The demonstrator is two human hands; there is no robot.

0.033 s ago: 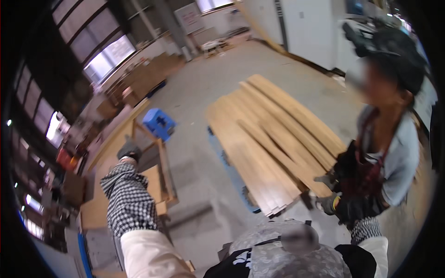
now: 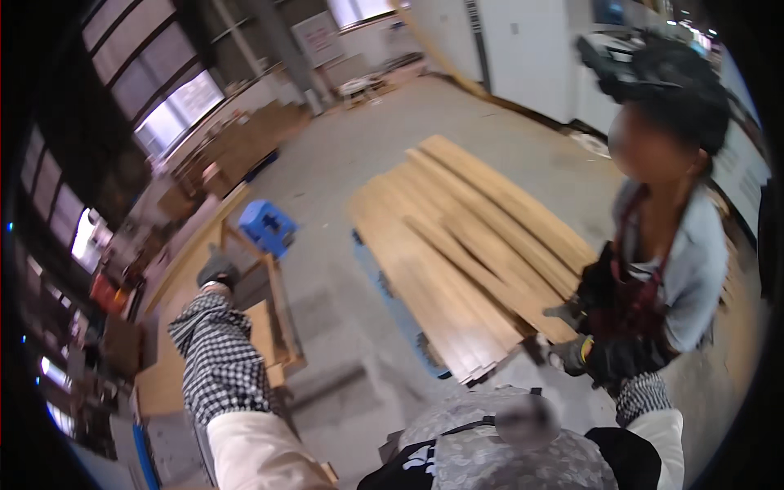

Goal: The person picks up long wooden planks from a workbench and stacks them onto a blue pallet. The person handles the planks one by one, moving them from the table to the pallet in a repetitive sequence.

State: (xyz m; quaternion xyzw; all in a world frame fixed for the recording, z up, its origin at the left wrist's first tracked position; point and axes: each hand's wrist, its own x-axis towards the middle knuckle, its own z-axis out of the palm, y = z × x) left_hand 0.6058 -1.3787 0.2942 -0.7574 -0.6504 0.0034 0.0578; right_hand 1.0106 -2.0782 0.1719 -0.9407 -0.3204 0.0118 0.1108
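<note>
My left hand [image 2: 218,268], in a dark grey glove, reaches out to the left over a light wooden frame with panels [image 2: 181,314]. One finger points away from me; the others are blurred together, and nothing shows in the hand. At the right my checked cuff [image 2: 643,398] ends at a co-worker's dark sleeve, which hides my right hand. Long wooden boards [image 2: 425,269] lie stacked side by side on a low blue support [image 2: 384,286] in front of me. The co-worker's gloved hands [image 2: 570,356] are at the near right end of the boards.
A co-worker [image 2: 678,237] in a dark cap and apron stands close at the right. A blue plastic stool [image 2: 267,227] stands beyond the wooden frame. Brown boxes [image 2: 249,143] line the far left, and white cabinets [image 2: 531,57] stand at the back right.
The whole view has shifted slightly, so things appear a little further left and lower. My left hand stays over the wooden frame.
</note>
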